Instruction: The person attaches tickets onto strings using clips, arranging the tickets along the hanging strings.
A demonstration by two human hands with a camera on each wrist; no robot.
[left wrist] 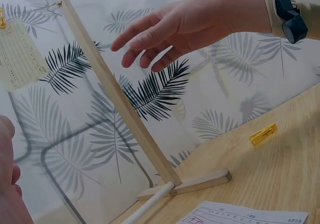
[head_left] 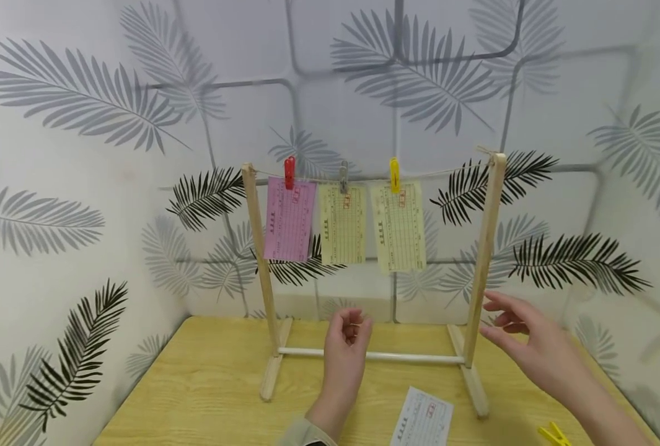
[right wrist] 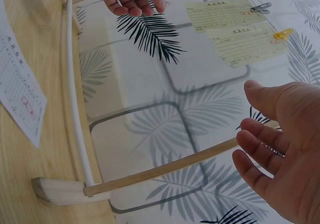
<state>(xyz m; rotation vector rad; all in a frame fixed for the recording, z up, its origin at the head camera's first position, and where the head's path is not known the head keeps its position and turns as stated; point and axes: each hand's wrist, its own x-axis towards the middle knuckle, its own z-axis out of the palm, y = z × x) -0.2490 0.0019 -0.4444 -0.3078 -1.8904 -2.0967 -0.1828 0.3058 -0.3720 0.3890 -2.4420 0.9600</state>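
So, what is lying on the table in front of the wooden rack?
A white printed slip and a yellow peg lie on the table. The left hand hides part of the rack's white bar.

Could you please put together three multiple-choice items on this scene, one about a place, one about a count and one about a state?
1. Where does the white slip lie?
A. on the table in front of the rack
B. pegged to the string
C. in the right hand

2. How many slips hang from the string?
A. one
B. three
C. five

3. How is the right hand?
A. gripping a peg
B. open, holding nothing
C. flat on the table

Answers:
1. A, it lies flat on the table in front of the rack's base.
2. B, a pink slip and two yellow slips hang there, each under its own peg.
3. B, its fingers are spread beside the right post, with nothing in them.
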